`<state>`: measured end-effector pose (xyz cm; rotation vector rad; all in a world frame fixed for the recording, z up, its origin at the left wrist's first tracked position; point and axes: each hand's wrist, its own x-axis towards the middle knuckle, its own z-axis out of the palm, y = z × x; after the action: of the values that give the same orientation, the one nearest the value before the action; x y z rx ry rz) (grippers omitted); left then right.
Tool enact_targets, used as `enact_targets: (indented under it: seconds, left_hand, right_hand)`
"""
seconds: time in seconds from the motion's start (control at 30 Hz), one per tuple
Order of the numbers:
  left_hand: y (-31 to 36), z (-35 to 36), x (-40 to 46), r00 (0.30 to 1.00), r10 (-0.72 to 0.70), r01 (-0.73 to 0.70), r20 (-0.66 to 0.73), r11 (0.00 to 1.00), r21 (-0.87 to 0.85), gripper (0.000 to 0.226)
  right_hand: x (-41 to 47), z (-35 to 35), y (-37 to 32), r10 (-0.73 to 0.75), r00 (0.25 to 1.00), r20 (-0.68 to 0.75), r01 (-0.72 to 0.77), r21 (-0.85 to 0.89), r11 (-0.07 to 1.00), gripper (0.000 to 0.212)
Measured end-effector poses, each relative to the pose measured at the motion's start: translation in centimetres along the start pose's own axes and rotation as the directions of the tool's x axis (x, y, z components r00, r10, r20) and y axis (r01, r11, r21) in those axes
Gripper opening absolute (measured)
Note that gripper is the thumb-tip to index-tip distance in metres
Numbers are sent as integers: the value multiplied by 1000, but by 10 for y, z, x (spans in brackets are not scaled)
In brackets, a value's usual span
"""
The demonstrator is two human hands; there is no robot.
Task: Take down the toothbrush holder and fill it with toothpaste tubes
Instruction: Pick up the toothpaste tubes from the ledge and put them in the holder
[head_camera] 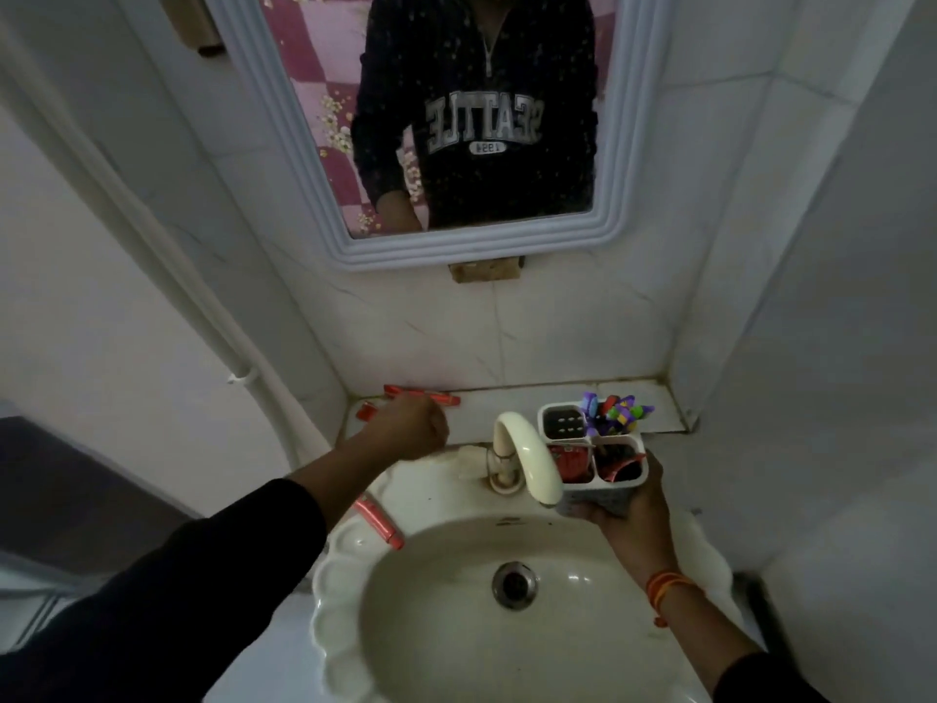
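Observation:
My right hand (pixel 631 504) grips a white toothbrush holder (pixel 598 466) over the sink's right rim. The holder has several compartments: one holds colourful toothbrushes (pixel 616 411), two hold red toothpaste tubes (pixel 573 461), one is empty. My left hand (pixel 410 426) reaches to the back ledge with its fingers curled over a red toothpaste tube (pixel 365 411); the grip itself is hidden. Another red tube (pixel 423 394) lies along the wall just behind that hand. A third red tube (pixel 380 522) rests on the sink's left rim.
A cream faucet (pixel 527 456) arches over the white sink (pixel 345 621) between my hands, partly hiding the holder. A framed mirror (pixel 471 246) hangs on the tiled wall above. A white pipe (pixel 213 317) runs down the left wall.

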<state>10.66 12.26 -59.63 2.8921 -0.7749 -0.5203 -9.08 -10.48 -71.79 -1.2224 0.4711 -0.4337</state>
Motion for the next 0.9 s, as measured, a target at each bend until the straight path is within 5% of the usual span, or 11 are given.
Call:
enact_targets:
  seconds: [0.07,0.2,0.4,0.5,0.63,0.73,0.9]
  left_hand:
    - [-24,25,0,987,-124,109,102,984,140,32]
    - [-55,59,-14,934,-348,340,86,936,90,38]
    - [-60,84,-25,824,-564,565,44,816,-121,58]
    - [-54,81,-24,862,-506,489,-14,840,-235,55]
    - [-32,50,-23,921,-372,315,-111,883,-348,10]
    - [1,8,-26,934,-274,147,-229,880,-452,26]
    - [58,-54,-43,891,8,-272,-453,809,-521,18]
  right_hand:
    - [0,-1,3,-67,998,15,68,-131,989,102]
    - [3,-3,8,-113,994,2,108,-315,943,116]
    - [3,-5,8,-111,994,14,110,-271,956,110]
    - [1,-2,5,-132,991,-1,124,-331,935,115]
    - [1,-4,5,-121,993,15,120,-309,943,110]
    - [0,-4,5,-126,992,30,129,-293,947,105]
    - [3,-1,1,-43,999,-8,40,-194,980,81]
